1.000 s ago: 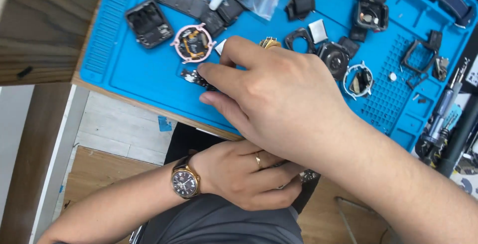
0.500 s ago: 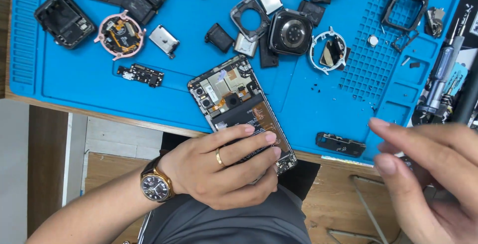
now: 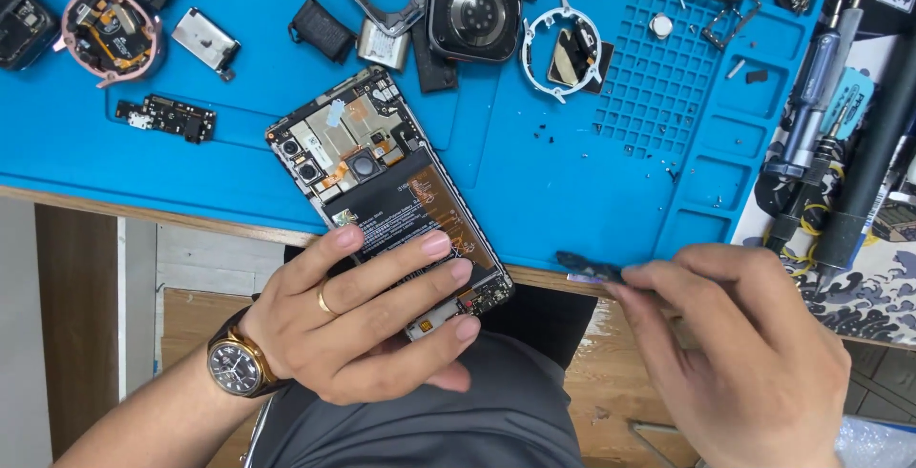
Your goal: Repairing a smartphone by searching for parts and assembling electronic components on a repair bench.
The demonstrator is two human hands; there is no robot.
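Note:
An opened phone (image 3: 382, 187), its back cover off and its battery and circuit boards showing, lies slantwise across the near edge of the blue repair mat (image 3: 534, 191). My left hand (image 3: 363, 320), with a ring and a wristwatch, grips the phone's lower end, fingers laid over the battery. My right hand (image 3: 744, 353) is at the lower right by the mat's edge, fingertips pinched on a small dark part (image 3: 587, 265).
Scattered on the mat are a small circuit board (image 3: 167, 117), a round pink watch module (image 3: 105, 31), a square watch body (image 3: 474, 12), a ring frame (image 3: 563, 48), a silver component (image 3: 205, 41). Screwdrivers and pens (image 3: 821, 115) lie at the right. Floor shows below the table edge.
The view has shifted from the mat's upper parts to the phone. My left hand has brought the phone up onto the mat edge. My right hand has moved right and picked up the small dark part.

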